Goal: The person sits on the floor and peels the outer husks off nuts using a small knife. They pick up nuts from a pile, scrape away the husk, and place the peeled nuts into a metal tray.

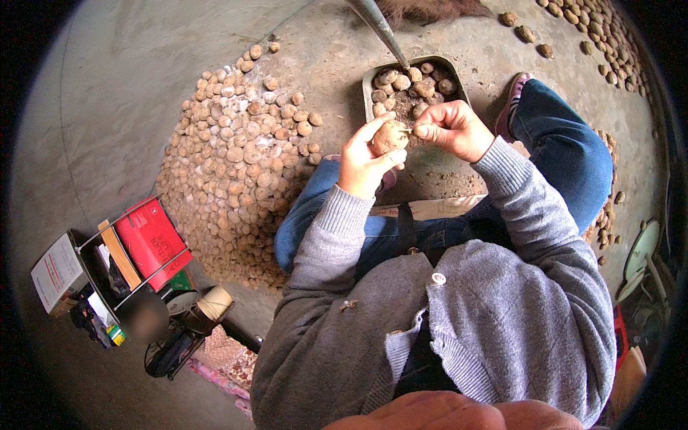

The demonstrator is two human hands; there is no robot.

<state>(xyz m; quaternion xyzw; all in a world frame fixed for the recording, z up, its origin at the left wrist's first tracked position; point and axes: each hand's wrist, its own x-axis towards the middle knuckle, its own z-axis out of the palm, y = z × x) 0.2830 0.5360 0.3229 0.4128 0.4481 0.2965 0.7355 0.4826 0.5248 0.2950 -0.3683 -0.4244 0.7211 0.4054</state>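
My left hand (365,161) grips a round, tan, potato-like tuber (389,137) between thumb and fingers, above the near side of a tray. At the tuber's right side, my right hand (451,131) pinches a small pale sliver (407,130) between thumb and forefinger. Whether that sliver is a sprout or a thin stick I cannot tell; its left end meets the tuber. Behind both hands sits a rounded rectangular tray (367,88) with loose dark soil and several similar tubers (424,87) in it.
A metal pole (379,27) slants down to the tray. To the left, a large heap of tubers (242,150) lies against the wall; more tubers (596,32) spread at the far right. A rack with a red box (152,242) stands lower left, beside a fan (166,352).
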